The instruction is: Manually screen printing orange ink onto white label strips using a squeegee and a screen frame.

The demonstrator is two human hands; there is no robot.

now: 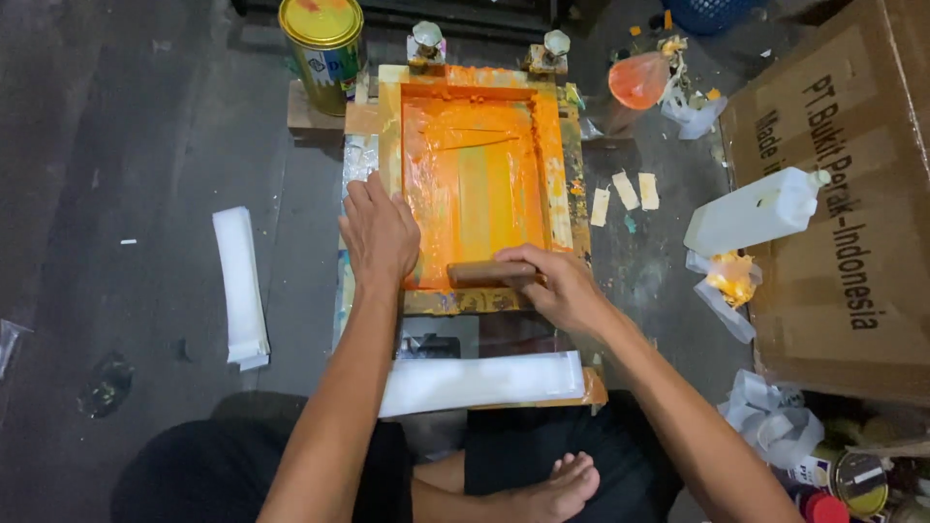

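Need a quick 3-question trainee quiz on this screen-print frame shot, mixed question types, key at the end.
1. True or false: the left hand rests flat on the left edge of the orange-inked screen frame.
2. What does the right hand hold?
A. the wooden squeegee
B. the yellow tin
C. the white bottle
3. Fill in: the squeegee sits at the ___ end of the frame, the end closest to the person.

Key: 1 true; 2 A; 3 near
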